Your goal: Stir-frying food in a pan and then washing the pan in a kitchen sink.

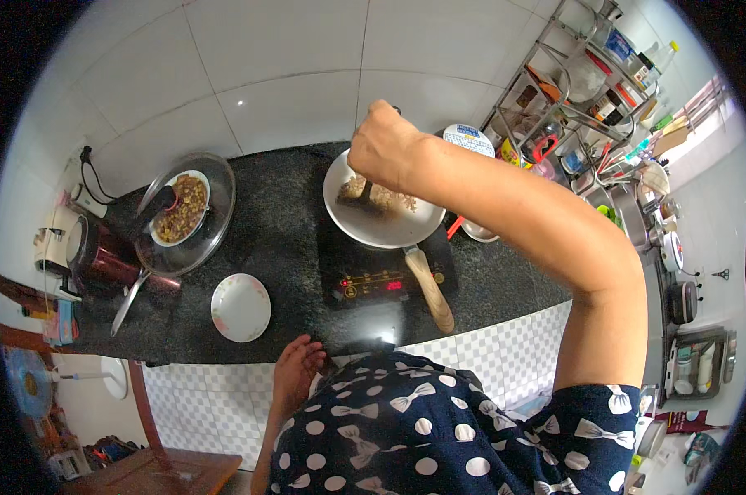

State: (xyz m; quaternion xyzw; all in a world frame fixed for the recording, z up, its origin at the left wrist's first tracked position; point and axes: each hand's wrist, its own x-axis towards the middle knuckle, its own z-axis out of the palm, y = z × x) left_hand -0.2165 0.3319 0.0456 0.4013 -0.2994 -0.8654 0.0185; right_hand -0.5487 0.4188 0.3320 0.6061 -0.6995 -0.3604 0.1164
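My right hand point(382, 145) is closed around the handle of a dark spatula point(365, 192), whose blade rests in minced food point(390, 199) in a pale frying pan point(379, 229). The pan, with a wooden handle point(432, 291), sits on a black induction cooktop point(373, 281) with lit red indicators. Near the counter's front edge, my left hand point(300, 365) has its fingers loosely curled with nothing seen in it. A white plate with a floral rim point(241, 307) lies to the left. Farther left, a glass lid point(223, 232) covers or overlaps a dish of cooked food point(181, 210).
A dark red rice cooker point(110, 257) stands at the far left. Behind the pan to the right is an instant noodle tub point(469, 139). A metal rack point(549, 49) holds jars and bottles. A small bowl point(479, 232) sits beside the pan, under my right forearm.
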